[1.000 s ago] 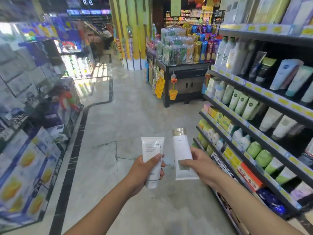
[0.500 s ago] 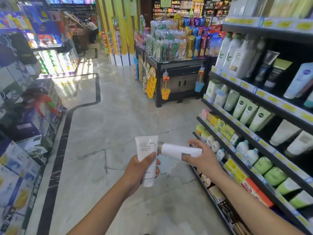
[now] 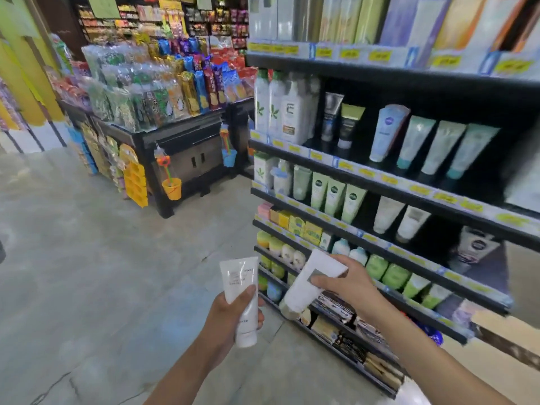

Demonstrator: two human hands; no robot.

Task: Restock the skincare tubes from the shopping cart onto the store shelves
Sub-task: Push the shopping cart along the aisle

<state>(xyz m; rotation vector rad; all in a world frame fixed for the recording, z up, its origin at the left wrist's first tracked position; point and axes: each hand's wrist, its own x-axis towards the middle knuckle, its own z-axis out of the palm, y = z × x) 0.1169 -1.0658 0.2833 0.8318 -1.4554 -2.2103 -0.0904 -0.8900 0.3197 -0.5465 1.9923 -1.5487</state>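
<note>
— Gold-capped tube (image 3: 309, 283): what differs from half a second back?
— It lay near level then, cap toward 9 o'clock. Now it tilts, with the cap down toward 7 and the crimped end up toward 1. The right hand (image 3: 350, 285) grips its upper half. The view has also swung toward the shelves (image 3: 380, 182).
— And the other one?
— The white-capped tube (image 3: 242, 296) is unchanged. The left hand (image 3: 230, 314) grips it at 6 o'clock in the view, thumb across its face.
— What's around them?
— Tubes and bottles fill the shelves from 12 to 4 o'clock. A snack stand (image 3: 163, 133) sits at 10, an orange toy bucket (image 3: 171, 188) hanging at its front. The tilted tube overlaps the lower shelf edges and hides some jars there.
— And the second tube's axis?
— Near upright, 12 to 6, cap down. The two tubes are close but apart.
</note>
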